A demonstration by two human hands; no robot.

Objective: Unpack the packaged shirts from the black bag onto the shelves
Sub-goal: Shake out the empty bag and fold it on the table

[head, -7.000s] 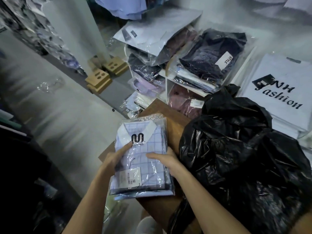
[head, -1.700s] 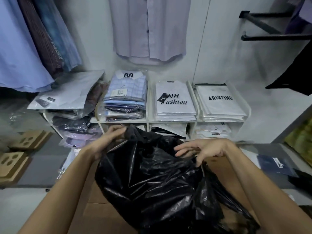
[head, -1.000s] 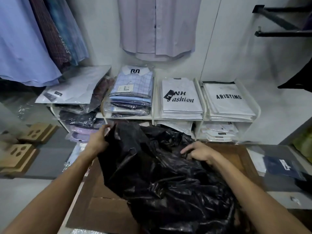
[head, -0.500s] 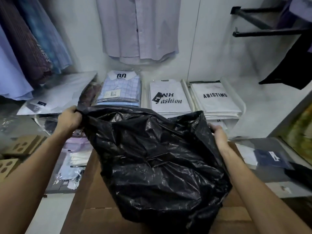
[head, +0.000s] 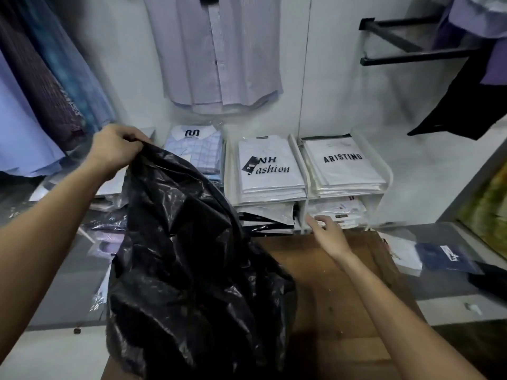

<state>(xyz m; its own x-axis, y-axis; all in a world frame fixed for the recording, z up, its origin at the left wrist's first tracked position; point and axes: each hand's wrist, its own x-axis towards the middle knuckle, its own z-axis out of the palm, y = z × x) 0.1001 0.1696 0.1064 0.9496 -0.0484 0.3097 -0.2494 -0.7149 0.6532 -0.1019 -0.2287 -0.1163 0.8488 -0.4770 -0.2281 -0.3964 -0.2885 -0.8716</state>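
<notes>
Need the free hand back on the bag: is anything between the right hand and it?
Nothing visible. The right hand hovers open over the bare wooden table, beside the black bag that the left hand grips by its top edge.

Landmark: white open-front shelf unit [head: 299, 209] against wall.
Crumpled black plastic bag [head: 192, 264] hangs before its left half, blocking checked-shirt stack [head: 196, 152].
Right top bays packed high with white packaged shirts [head: 270, 171].
Bare brown wooden tabletop [head: 343, 297] in front right gives open approach.
</notes>
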